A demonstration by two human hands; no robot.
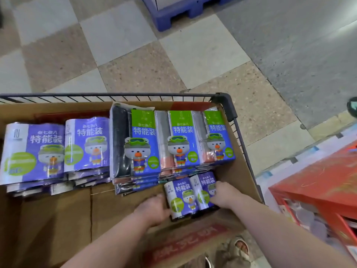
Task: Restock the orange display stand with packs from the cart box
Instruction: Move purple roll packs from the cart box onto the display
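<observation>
1. Sandalled foot (239, 246) on the floor, nearest the camera, just beside the near flap of the box.
2. Left hand (154, 207): fingers curled against the left side of a pair of purple packs (185, 198) and gripping it.
3. Right hand (224, 194): fingers bent over the right-hand pack of the same pair, holding it from the other side.
4. The pair of purple packs sits low in the near right corner of the cart box (58, 219), side by side, printed faces up, clamped between the two hands.
5. Orange display stand (318, 186): at the right, beside the cart, apart from the hands; its contents are too blurred to tell.
6. Green-topped pack stacks (183, 138): three stacks in a row against the far right wall of the box, just behind the held pair, each showing a bear figure.
7. Large purple pack stacks (32, 151): two stacks at the far left of the box, side by side.
8. Cart (116, 96): a dark wire rim runs round the box.
9. Checkered tile floor (119, 39) beyond the cart.
10. Blue pallet (183, 12) at the far edge, on the floor.
</observation>
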